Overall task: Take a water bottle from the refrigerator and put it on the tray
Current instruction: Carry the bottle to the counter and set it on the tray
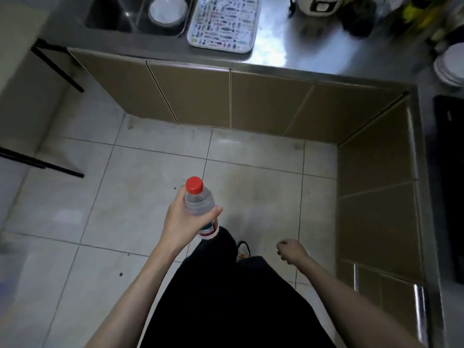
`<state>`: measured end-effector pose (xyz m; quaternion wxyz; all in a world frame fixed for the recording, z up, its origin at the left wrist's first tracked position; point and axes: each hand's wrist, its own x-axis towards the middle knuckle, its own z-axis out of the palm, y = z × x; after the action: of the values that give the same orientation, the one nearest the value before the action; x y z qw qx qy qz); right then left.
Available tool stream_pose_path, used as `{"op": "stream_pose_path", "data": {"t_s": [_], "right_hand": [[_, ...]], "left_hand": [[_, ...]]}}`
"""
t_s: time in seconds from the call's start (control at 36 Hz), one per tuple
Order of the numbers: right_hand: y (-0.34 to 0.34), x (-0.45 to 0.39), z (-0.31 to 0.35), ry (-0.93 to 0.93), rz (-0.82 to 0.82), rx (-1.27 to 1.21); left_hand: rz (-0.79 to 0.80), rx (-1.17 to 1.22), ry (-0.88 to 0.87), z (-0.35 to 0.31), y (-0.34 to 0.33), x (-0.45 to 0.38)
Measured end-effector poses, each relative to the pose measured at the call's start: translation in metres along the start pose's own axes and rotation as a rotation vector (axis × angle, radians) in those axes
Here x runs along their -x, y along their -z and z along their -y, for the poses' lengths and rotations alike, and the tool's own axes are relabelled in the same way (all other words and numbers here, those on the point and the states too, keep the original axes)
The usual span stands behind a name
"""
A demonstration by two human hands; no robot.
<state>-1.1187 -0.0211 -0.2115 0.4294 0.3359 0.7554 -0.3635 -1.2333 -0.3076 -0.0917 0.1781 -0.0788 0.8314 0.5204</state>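
Observation:
My left hand (pixel 182 219) is wrapped around a clear plastic water bottle (pixel 199 200) with a red cap, held upright over the tiled floor in the lower middle of the view. Lower right, my right hand (pixel 291 249) hangs with its fingers curled and nothing in it. The tray (pixel 247 45), white with a pattern of small coloured fish, lies on the steel counter at the top centre, far ahead of both hands. The refrigerator is out of view.
A steel counter (pixel 313 54) runs along the top and down the right side over tan cabinet doors (pixel 263 101). A sink with a white bowl (pixel 167 9) lies left of the tray. A rice cooker (pixel 320 5), stacked plates (pixel 450 65) and a black cooktop (pixel 449 172) stand to the right.

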Motion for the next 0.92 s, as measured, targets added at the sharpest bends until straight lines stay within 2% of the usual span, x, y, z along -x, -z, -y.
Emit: {"op": "stream_pose_path", "data": {"t_s": [0.19,0.31,0.44,0.58,0.67,0.78,0.92], "right_hand": [[0.1,-0.077,0.191,0.22,-0.042,-0.001],[0.146,-0.125,0.262,0.222,-0.106,-0.063],[0.196,-0.16,0.287,0.068,-0.067,-0.004],[0.243,-0.181,0.292,-0.043,-0.12,-0.099],[0.265,-0.192,0.294,-0.109,-0.094,-0.148],[0.292,-0.219,0.305,-0.2,-0.038,-0.073],[0.337,-0.27,0.362,-0.153,0.023,0.045]], "left_hand": [[-0.043,0.048,0.041,-0.038,0.019,-0.138],[-0.033,0.008,0.038,-0.058,0.017,-0.234],[-0.004,-0.062,-0.007,-0.111,0.017,-0.343],[0.051,-0.113,-0.121,-0.174,0.02,-0.437],[0.065,-0.116,-0.144,-0.206,0.021,-0.491],[0.035,-0.135,-0.168,-0.237,0.019,-0.558],[-0.05,-0.102,-0.135,-0.262,0.016,-0.629]]}}
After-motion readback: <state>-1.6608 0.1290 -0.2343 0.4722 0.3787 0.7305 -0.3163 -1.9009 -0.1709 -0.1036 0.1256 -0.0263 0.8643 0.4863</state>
